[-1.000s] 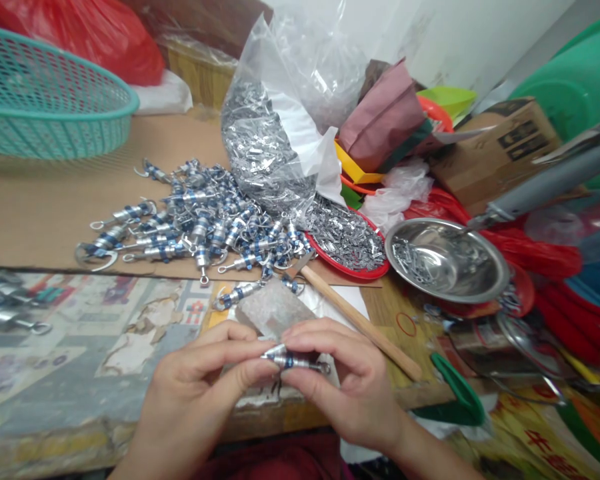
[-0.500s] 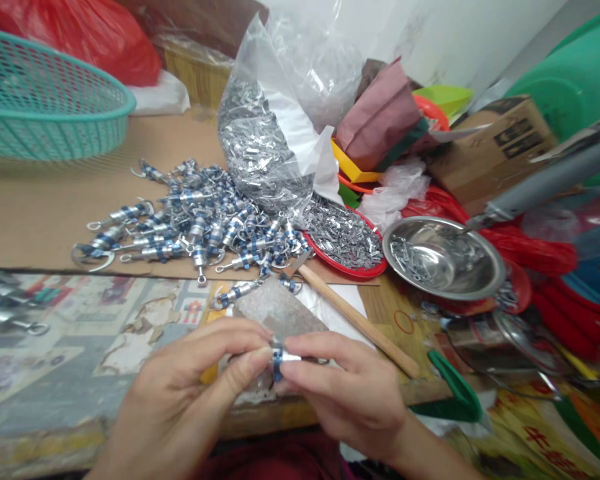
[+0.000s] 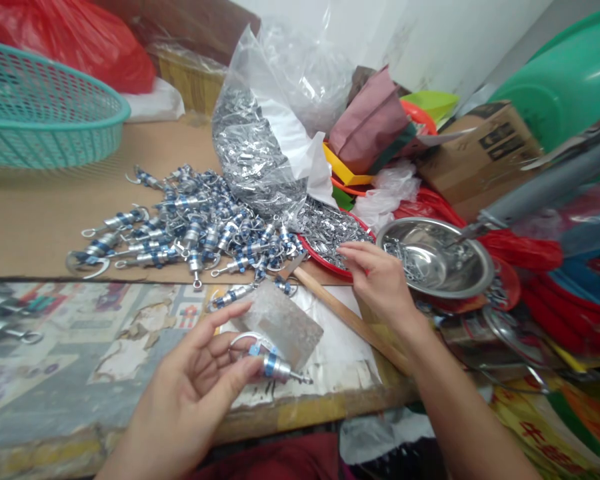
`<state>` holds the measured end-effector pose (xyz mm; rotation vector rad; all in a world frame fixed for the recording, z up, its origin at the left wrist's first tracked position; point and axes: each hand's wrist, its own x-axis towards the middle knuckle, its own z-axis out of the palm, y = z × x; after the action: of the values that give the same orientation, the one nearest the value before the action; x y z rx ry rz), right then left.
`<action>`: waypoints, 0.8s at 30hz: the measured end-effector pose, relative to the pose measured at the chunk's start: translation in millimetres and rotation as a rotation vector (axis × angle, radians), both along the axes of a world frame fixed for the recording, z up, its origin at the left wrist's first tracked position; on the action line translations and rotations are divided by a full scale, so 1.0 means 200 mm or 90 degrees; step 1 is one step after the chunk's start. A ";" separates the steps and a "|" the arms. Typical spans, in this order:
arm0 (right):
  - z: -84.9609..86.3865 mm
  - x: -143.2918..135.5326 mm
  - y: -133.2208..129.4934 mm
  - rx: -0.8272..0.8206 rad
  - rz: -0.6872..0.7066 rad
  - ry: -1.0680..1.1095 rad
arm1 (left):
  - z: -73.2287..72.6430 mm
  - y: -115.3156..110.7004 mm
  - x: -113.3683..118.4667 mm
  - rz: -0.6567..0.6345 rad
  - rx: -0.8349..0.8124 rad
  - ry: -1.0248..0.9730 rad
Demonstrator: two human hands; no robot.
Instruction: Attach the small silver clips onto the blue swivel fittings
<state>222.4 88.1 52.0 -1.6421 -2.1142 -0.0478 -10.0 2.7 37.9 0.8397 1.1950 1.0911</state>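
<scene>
My left hand [image 3: 195, 373] holds a silver and blue metal piece [image 3: 275, 367] between thumb and fingers, its curved hook up and its small ring end pointing right. Below that piece lies a flat metal plate [image 3: 285, 323] on the table edge. My right hand [image 3: 377, 280] is at the front right rim of a red plate [image 3: 325, 261] full of small metal parts [image 3: 330, 230]. Its thumb and fingertips are pinched together; whatever is between them is too small to make out. A pile of similar silver and blue pieces [image 3: 195, 227] lies on the cardboard.
A wooden-handled tool [image 3: 350, 320] lies right of the plate. Behind stands a clear bag of metal parts [image 3: 255, 147]. A steel bowl [image 3: 483, 280] is at the right, under a grey metal arm [image 3: 545, 190]. A turquoise basket [image 3: 55, 143] sits at the back left.
My hands have parted. The right one has let go of the silver and blue piece and moved up and right to the red plate; the left one still holds it, now tilted.
</scene>
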 end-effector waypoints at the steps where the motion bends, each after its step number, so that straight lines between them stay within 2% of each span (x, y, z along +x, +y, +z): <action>1: -0.02 0.06 0.07 -0.026 -0.007 -0.037 | 0.00 0.00 0.00 -0.005 0.001 -0.002; 4: -0.09 0.19 0.21 -0.082 0.000 -0.090 | 0.00 0.01 -0.01 -0.024 -0.005 -0.014; 7: -0.13 0.23 0.26 -0.082 -0.004 -0.093 | -0.02 0.01 -0.01 -0.045 -0.018 -0.034; 11: -0.12 0.20 0.26 -0.023 -0.029 -0.029 | -0.04 0.03 -0.01 -0.040 -0.017 -0.057; 14: -0.07 0.09 0.16 -0.004 -0.013 0.042 | -0.04 0.04 -0.01 -0.029 -0.014 -0.052; 17: -0.01 -0.07 -0.02 -0.049 0.116 0.120 | -0.06 0.04 -0.02 -0.031 -0.012 -0.048; 18: 0.00 -0.12 -0.08 -0.069 0.211 0.167 | -0.06 0.05 -0.02 -0.032 -0.007 -0.052; 20: 0.04 -0.21 -0.19 -0.091 0.345 0.187 | -0.08 0.05 -0.02 -0.033 0.005 -0.059; 21: 0.06 -0.23 -0.22 -0.107 0.383 0.175 | -0.09 0.05 -0.03 -0.031 0.010 -0.060; 24: 0.09 -0.26 -0.25 -0.188 0.411 0.103 | -0.10 0.06 -0.03 -0.033 0.020 -0.059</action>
<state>170.8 37.3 70.7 -0.9799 -2.4965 0.6026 -16.3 13.9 18.6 0.8309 1.0762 1.0974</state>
